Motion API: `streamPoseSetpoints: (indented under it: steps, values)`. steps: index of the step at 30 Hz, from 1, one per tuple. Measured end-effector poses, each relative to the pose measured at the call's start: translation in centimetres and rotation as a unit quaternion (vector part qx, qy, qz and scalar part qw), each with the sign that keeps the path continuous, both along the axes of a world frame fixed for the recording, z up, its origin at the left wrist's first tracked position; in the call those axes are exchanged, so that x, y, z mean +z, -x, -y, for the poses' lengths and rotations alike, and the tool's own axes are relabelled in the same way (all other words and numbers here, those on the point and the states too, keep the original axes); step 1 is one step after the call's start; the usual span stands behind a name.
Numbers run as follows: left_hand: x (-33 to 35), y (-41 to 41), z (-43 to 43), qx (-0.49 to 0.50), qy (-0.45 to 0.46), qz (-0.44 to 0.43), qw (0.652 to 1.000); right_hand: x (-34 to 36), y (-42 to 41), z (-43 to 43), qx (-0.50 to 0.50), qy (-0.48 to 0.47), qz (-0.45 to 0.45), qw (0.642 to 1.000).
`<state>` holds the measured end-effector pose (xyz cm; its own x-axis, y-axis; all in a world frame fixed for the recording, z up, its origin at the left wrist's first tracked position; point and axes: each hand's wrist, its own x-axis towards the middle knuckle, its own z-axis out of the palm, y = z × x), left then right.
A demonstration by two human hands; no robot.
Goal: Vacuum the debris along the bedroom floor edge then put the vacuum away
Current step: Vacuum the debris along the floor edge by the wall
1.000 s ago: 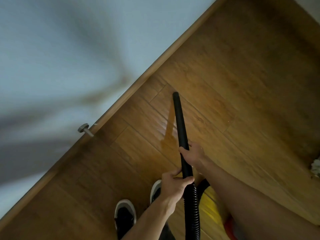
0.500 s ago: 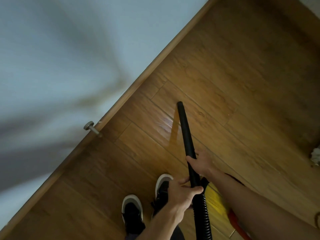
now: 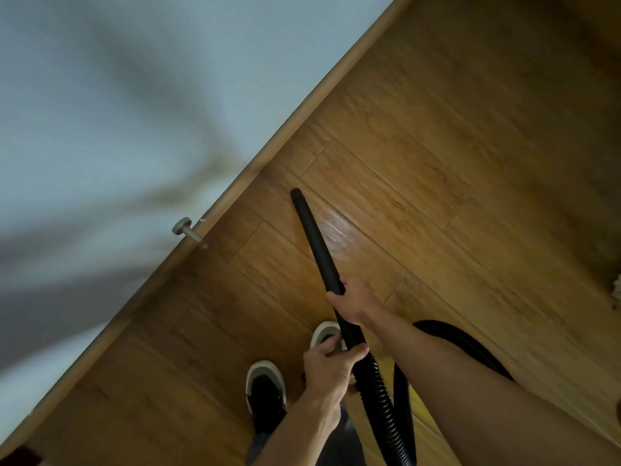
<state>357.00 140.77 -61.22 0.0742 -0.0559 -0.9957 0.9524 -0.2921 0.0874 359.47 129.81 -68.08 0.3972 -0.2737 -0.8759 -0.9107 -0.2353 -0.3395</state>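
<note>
The wooden floor (image 3: 437, 163) meets the pale wall (image 3: 117, 95) at a skirting board (image 3: 268, 153). The black vacuum tube (image 3: 314, 240) slants over the floor, its tip near the skirting board. The right hand (image 3: 354, 304) grips the tube's lower part. Just below, the left hand (image 3: 324, 368) grips where the ribbed hose (image 3: 376, 388) joins. A door stop (image 3: 183, 228) juts from the skirting board.

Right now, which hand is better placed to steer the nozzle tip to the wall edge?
Probably the right hand: it grips the black wand nearer the tip. The left hand holds farther back, where the ribbed hose begins, so it mostly supports.
</note>
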Motion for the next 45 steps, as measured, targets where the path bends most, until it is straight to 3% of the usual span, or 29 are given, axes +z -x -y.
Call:
streamPoseSetpoints:
  steps: [16,31,41,45]
  values:
    - [1.7,5.4,2.7,-0.059,0.044,0.000,0.997,1.7,7.6,3.5,-0.078,0.018,-0.058,0.995]
    - [-2.1,5.8,-8.2,0.055,0.050,-0.005,0.997,-0.5,3.7,-8.2,0.072,0.014,-0.009,0.997]
    - [-0.6,10.7,-8.5,0.079,0.108,-0.016,0.991,1.4,8.8,-7.7,0.075,0.041,-0.041,0.995]
    - [-0.9,11.7,-9.0,0.111,0.091,-0.003,0.990,1.1,8.8,-8.9,0.106,0.030,-0.032,0.993]
